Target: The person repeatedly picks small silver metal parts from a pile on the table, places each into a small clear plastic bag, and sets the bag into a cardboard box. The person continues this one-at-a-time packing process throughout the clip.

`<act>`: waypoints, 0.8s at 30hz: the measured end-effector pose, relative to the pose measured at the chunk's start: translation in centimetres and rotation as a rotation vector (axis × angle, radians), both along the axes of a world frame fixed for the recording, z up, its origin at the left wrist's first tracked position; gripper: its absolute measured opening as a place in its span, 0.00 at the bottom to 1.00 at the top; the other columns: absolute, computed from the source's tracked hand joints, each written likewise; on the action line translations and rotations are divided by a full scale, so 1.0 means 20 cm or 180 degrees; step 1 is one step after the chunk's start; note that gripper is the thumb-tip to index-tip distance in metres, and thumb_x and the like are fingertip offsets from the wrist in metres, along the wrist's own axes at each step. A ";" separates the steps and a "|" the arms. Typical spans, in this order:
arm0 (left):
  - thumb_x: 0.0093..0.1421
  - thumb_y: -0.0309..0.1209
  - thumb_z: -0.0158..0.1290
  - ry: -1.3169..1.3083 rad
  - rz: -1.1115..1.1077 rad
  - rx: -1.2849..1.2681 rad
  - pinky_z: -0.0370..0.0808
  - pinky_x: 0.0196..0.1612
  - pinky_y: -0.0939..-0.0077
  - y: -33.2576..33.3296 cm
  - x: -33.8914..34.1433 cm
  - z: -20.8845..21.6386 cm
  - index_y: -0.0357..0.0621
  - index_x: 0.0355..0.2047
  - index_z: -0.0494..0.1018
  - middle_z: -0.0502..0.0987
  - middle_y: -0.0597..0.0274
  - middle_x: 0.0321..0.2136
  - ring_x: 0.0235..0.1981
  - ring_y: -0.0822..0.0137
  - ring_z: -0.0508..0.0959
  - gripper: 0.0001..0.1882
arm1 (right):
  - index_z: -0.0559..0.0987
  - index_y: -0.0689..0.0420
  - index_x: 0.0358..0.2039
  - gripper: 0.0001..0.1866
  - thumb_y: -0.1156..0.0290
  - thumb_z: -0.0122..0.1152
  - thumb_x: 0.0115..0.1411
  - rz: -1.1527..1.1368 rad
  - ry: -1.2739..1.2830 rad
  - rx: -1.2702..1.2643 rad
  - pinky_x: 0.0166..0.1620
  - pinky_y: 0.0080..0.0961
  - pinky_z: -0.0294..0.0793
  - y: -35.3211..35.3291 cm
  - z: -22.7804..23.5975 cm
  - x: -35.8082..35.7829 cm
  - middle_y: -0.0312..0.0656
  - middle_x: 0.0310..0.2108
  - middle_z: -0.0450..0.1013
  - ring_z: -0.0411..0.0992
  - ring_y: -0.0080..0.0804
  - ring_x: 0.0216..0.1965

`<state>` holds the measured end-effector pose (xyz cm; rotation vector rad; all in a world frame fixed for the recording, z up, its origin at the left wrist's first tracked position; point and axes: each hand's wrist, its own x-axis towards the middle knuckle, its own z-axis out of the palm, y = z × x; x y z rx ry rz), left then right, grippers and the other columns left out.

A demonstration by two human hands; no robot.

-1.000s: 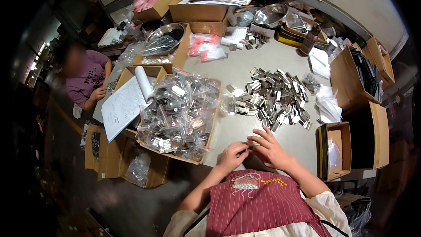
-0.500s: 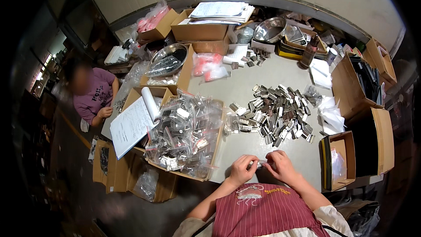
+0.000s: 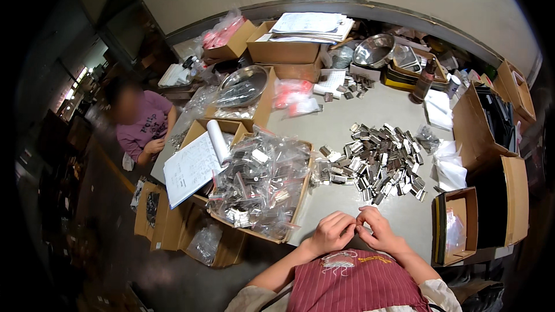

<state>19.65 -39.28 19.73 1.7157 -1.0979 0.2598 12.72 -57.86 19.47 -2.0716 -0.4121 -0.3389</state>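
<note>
Your left hand (image 3: 330,232) and right hand (image 3: 378,230) meet fingertip to fingertip at the near edge of the tabletop (image 3: 347,124), just above your red striped apron (image 3: 355,283). The fingers of both hands are curled in narrow and pinched together at the point of contact; whatever sits between them is too small to make out, so you cannot be recorded as holding any identified item.

Directly beyond your hands, toward the middle of the grey tabletop, lies a loose heap of small metal clips (image 3: 378,162), bright, angular and folded, spread flat rather than stacked. It stands apart from your hands, untouched.

To your left, at the near left corner, an open cardboard box (image 3: 300,208) is filled with crinkled clear plastic bags of metal parts (image 3: 260,179), glossy and piled above the rim. A sheet of white paper (image 3: 193,164), rolled at its far end, rests on the box beside it.

At the near right edge a small brown carton (image 3: 457,225) stands open with a clear bag inside. A round steel bowl (image 3: 373,51) sits at the far edge. A second person in a purple shirt (image 3: 144,127) sits past the left edge.
</note>
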 end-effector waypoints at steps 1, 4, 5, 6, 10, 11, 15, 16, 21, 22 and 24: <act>0.54 0.19 0.59 0.0018 -0.0014 0.0007 0.75 0.31 0.66 0.01 0.01 0.03 0.37 0.31 0.76 0.79 0.55 0.28 0.27 0.55 0.79 0.04 | 0.73 0.59 0.34 0.06 0.77 0.60 0.56 0.0008 0.0083 0.0158 0.60 0.46 0.70 0.00 0.00 0.00 0.43 0.31 0.70 0.71 0.46 0.38; 0.55 0.19 0.58 0.0157 0.0214 -0.0171 0.75 0.31 0.68 0.05 0.05 0.10 0.37 0.31 0.76 0.79 0.54 0.28 0.27 0.56 0.79 0.04 | 0.72 0.60 0.32 0.05 0.76 0.59 0.56 0.0080 0.0218 0.0447 0.60 0.46 0.70 -0.01 0.06 0.02 0.43 0.30 0.70 0.72 0.42 0.37; 0.55 0.19 0.57 0.0446 0.0281 -0.0109 0.75 0.35 0.68 0.09 0.06 0.14 0.37 0.30 0.76 0.79 0.55 0.29 0.29 0.55 0.79 0.03 | 0.72 0.60 0.32 0.05 0.76 0.59 0.56 0.0111 0.0206 0.0536 0.60 0.46 0.70 -0.02 0.09 0.03 0.43 0.30 0.70 0.72 0.41 0.37; 0.56 0.19 0.56 0.0177 0.0507 -0.0112 0.76 0.35 0.68 0.11 0.07 0.19 0.37 0.31 0.75 0.79 0.55 0.29 0.30 0.56 0.79 0.02 | 0.72 0.60 0.32 0.05 0.76 0.59 0.56 0.0109 0.0201 0.0603 0.60 0.46 0.70 -0.03 0.11 0.03 0.42 0.29 0.70 0.72 0.40 0.36; 0.64 0.22 0.51 0.0755 0.1062 -0.0900 0.77 0.42 0.69 0.27 0.23 0.29 0.37 0.35 0.74 0.79 0.56 0.34 0.35 0.61 0.80 0.03 | 0.73 0.59 0.32 0.02 0.76 0.57 0.59 -0.0300 0.0292 0.1052 0.55 0.37 0.73 -0.16 0.07 0.00 0.37 0.29 0.70 0.71 0.29 0.35; 0.65 0.23 0.50 0.0616 0.1211 -0.1009 0.76 0.44 0.69 0.31 0.29 0.35 0.36 0.36 0.74 0.79 0.55 0.35 0.37 0.61 0.79 0.04 | 0.73 0.59 0.34 0.02 0.76 0.56 0.61 -0.0650 0.0519 0.1678 0.51 0.31 0.73 -0.18 0.09 -0.02 0.36 0.30 0.70 0.70 0.26 0.35; 0.65 0.22 0.49 -0.0564 0.2042 -0.0412 0.73 0.51 0.61 0.42 0.51 0.54 0.35 0.39 0.73 0.78 0.48 0.40 0.44 0.52 0.78 0.05 | 0.75 0.62 0.38 0.04 0.74 0.56 0.67 -0.1666 0.0377 0.1957 0.41 0.22 0.72 -0.41 0.04 -0.08 0.35 0.33 0.72 0.70 0.22 0.35; 0.64 0.22 0.50 -0.1032 0.2302 0.0140 0.72 0.53 0.57 0.43 0.57 0.56 0.34 0.40 0.73 0.78 0.45 0.41 0.45 0.48 0.77 0.06 | 0.76 0.63 0.38 0.05 0.74 0.57 0.67 -0.1912 0.0340 0.1662 0.41 0.22 0.73 -0.48 0.04 -0.12 0.36 0.33 0.73 0.71 0.22 0.36; 0.63 0.25 0.51 -0.1023 0.2326 0.1774 0.61 0.63 0.47 0.57 0.69 0.31 0.34 0.46 0.74 0.74 0.43 0.50 0.60 0.40 0.66 0.12 | 0.77 0.64 0.38 0.07 0.74 0.59 0.63 -0.3141 0.0038 0.1018 0.42 0.24 0.74 -1.00 -0.11 -0.39 0.39 0.34 0.75 0.73 0.24 0.36; 0.64 0.25 0.51 -0.0916 0.2303 0.1751 0.59 0.64 0.46 0.58 0.68 0.31 0.35 0.47 0.74 0.74 0.42 0.51 0.62 0.39 0.64 0.12 | 0.77 0.64 0.39 0.08 0.74 0.59 0.61 -0.3468 -0.0026 0.0936 0.42 0.26 0.75 -1.13 -0.17 -0.47 0.41 0.35 0.75 0.74 0.28 0.36; 0.67 0.27 0.49 -0.0831 0.2319 0.1584 0.58 0.65 0.48 0.61 0.70 0.30 0.36 0.47 0.74 0.74 0.44 0.53 0.62 0.40 0.66 0.11 | 0.77 0.64 0.42 0.10 0.75 0.60 0.61 -0.4233 0.0421 -0.0025 0.44 0.24 0.75 -1.32 -0.24 -0.61 0.42 0.38 0.75 0.75 0.28 0.38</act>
